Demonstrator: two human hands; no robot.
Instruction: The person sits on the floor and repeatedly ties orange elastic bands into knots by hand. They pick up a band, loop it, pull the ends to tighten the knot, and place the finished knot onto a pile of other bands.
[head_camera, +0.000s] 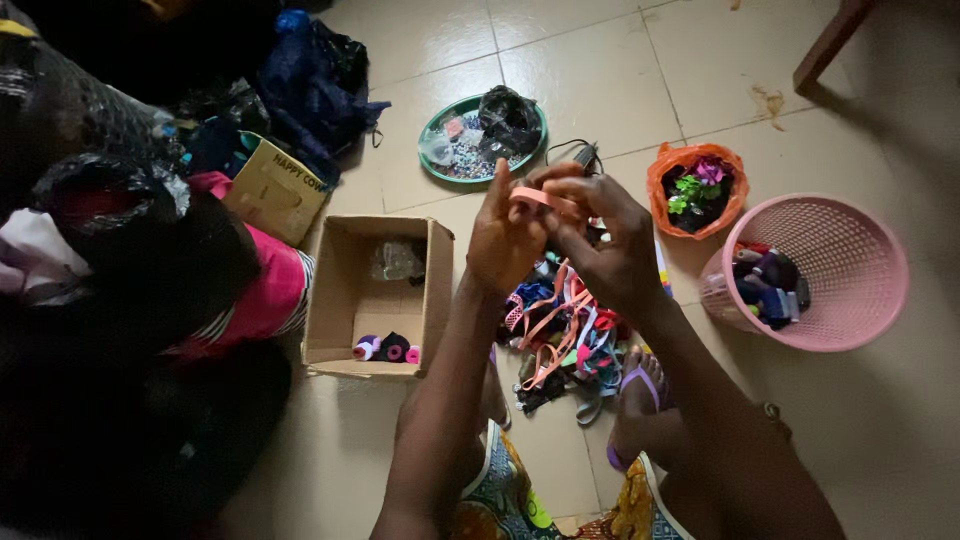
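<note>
Both hands are raised over the floor and pinch the same salmon-pink ribbon strip (535, 197). My left hand (503, 238) grips its left end, fingers pointing up. My right hand (600, 240) holds the other end, and the strip trails down behind it. Below the hands a heap of mixed ribbons (565, 345), pink, blue and orange, lies on the tiles. My foot in a purple sandal (640, 390) rests beside the heap.
An open cardboard box (340, 300) with a few thread spools stands left of the heap. A green plate (440, 165) of beads and a black bag lies behind. An orange bag (660, 190) of artificial flowers and a pink basket (860, 260) sit right. Dark bags crowd the left.
</note>
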